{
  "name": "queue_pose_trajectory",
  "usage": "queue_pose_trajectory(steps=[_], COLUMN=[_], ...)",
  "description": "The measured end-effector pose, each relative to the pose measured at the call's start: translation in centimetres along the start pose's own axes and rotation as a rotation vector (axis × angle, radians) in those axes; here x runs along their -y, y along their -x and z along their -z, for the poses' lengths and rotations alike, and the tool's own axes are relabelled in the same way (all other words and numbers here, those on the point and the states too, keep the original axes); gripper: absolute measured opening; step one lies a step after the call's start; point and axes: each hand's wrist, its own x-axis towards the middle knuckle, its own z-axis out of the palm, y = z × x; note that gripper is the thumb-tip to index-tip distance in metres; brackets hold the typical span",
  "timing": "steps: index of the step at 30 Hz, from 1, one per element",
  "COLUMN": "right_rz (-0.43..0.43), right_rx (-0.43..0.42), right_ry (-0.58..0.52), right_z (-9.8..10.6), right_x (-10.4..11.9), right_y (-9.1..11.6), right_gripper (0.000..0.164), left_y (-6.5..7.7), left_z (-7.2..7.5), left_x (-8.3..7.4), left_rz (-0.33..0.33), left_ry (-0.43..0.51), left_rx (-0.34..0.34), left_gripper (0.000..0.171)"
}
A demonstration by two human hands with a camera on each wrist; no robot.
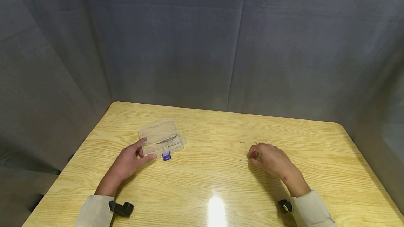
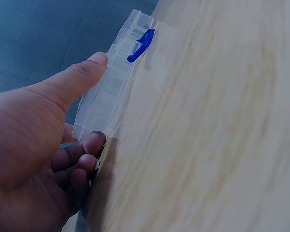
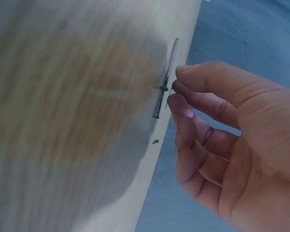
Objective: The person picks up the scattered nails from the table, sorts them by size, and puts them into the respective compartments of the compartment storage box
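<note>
A clear plastic box (image 1: 157, 134) with a blue latch (image 1: 166, 156) rests on the left of the table, and long thin metal pieces (image 1: 168, 140) show inside it. My left hand (image 1: 127, 160) holds the box at its near left corner, thumb along the front side, fingers at the left end. On the right, my right hand (image 1: 269, 158) is low over the table, its thumb and index fingertip pinching a thin small nail (image 3: 163, 88). Right by these fingertips a longer nail (image 3: 159, 104) lies on the wood; its pointed end (image 1: 242, 160) shows left of the hand.
Another small nail (image 1: 243, 142) lies behind the right hand, and a short one (image 1: 256, 143) shows just past its knuckles. The wooden table (image 1: 189, 181) has rounded far corners and meets a grey cloth backdrop (image 1: 176, 52).
</note>
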Motion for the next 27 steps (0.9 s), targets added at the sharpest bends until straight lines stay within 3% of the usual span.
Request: queue_pose_trajectory(steps=[27], right_rz=[0.012], right_rx=[0.041], right_ry=[0.008], right_z=[-0.87], right_x=[-0.65], right_y=[0.08], right_gripper=[0.013], left_y=[-0.12], left_z=[-0.15], left_x=[0.35], left_rz=[-0.002], left_ry=[-0.001], left_rx=[-0.001], left_gripper=[0.086])
